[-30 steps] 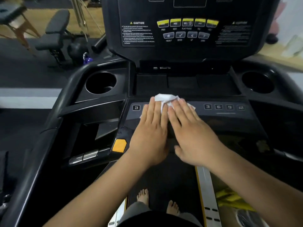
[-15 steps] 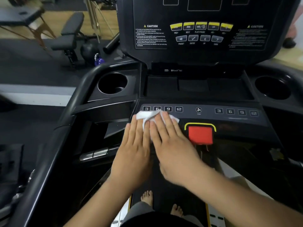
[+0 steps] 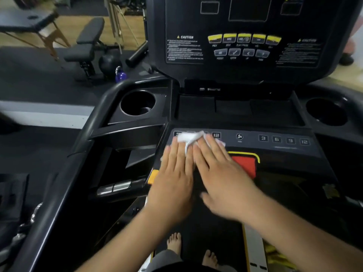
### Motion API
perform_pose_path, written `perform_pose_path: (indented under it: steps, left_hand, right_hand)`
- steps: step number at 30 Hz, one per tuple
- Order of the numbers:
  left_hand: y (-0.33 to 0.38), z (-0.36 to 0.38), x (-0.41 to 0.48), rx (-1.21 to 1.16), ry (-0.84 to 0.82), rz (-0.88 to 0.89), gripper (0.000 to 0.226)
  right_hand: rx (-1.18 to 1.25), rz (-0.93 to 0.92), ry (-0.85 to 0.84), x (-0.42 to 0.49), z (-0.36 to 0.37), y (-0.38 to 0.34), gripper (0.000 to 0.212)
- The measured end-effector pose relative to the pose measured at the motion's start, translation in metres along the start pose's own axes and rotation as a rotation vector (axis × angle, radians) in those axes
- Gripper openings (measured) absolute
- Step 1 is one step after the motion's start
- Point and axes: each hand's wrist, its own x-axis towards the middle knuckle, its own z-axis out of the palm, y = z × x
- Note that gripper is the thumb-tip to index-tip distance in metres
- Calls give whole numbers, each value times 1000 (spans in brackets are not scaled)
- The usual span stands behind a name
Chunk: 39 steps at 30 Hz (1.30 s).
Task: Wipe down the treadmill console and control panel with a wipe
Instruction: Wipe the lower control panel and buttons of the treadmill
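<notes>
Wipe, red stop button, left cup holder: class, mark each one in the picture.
wipe [image 3: 189, 136], head view, bunched white upper part.
red stop button [image 3: 244, 164], head view, middle of the visible red face.
left cup holder [image 3: 128, 103], head view, dark inner wall.

1. Dark floor matting [image 3: 39, 79] lies nearest, crossed by a pale stripe [image 3: 45, 114]; wooden flooring [image 3: 11, 39] lies beyond.
2. A black weight bench [image 3: 86, 42] stands near a wooden-legged folding table [image 3: 29, 22].
3. A black ball [image 3: 109, 64] sits beside it.

weight bench [image 3: 88, 42] | black ball [image 3: 109, 64] | purple object [image 3: 120, 76] | folding table [image 3: 29, 22]
</notes>
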Motion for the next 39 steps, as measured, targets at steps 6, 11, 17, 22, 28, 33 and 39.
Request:
perform_pose_path:
  steps: [6, 11, 17, 22, 28, 33, 39]
  left_hand:
    - [25, -5, 39, 101, 21, 34, 107]
    - [44, -19, 71, 43, -99, 106, 111]
    - [77, -24, 36, -48, -151, 247, 113]
    - [86, -21, 94, 53, -123, 229, 114]
    - [94, -6, 54, 94, -33, 304, 112]
    - [98, -16, 76, 167, -75, 299, 76]
    - [101, -18, 94, 230, -93, 324, 91]
  right_hand:
    - [41, 100, 1, -7, -10, 39, 101]
    - [32, 175, -25, -20, -10, 73, 114]
    - [55, 235, -55, -78, 4, 73, 113]
    - [-2, 325, -70, -53, -9, 105, 115]
    - [-39, 315, -58, -96, 17, 86, 126]
    - [-62, 375, -13, -85, 13, 101, 117]
    - [-62, 392, -6, -79, 10, 112, 117]
